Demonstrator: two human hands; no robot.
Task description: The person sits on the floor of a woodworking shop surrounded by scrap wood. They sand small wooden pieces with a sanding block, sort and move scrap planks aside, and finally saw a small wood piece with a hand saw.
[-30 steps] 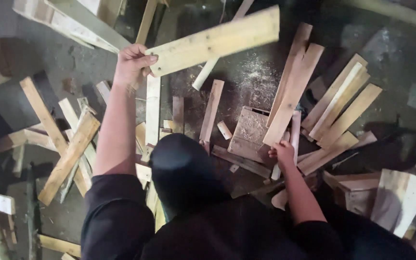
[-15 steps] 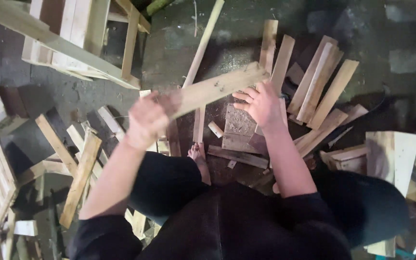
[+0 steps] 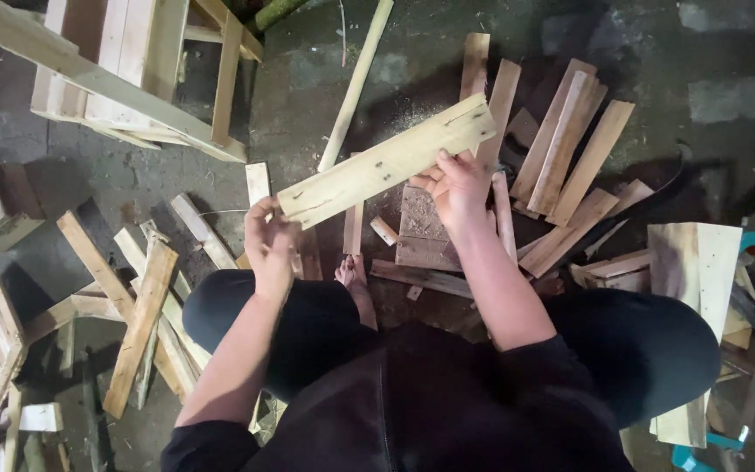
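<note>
I hold a pale wooden plank (image 3: pixel 386 162) level in front of me, tilted up to the right. My left hand (image 3: pixel 271 240) grips its lower left end. My right hand (image 3: pixel 458 185) grips it from below near the right end. Under the plank, a short square board (image 3: pixel 425 229) lies on the dark floor between my knees, and a bare foot (image 3: pixel 351 273) shows just beside it.
Several loose slats fan out at the right (image 3: pixel 570 162) and lie crossed at the left (image 3: pixel 137 310). A wooden pallet frame (image 3: pixel 133 70) stands at the top left. A long thin stick (image 3: pixel 357 83) lies at the top centre. Another upright board (image 3: pixel 696 280) is at the right.
The plank has come down from arm's length on the left to in front of me. My right hand left the floor pieces and took hold of the plank's right end.
</note>
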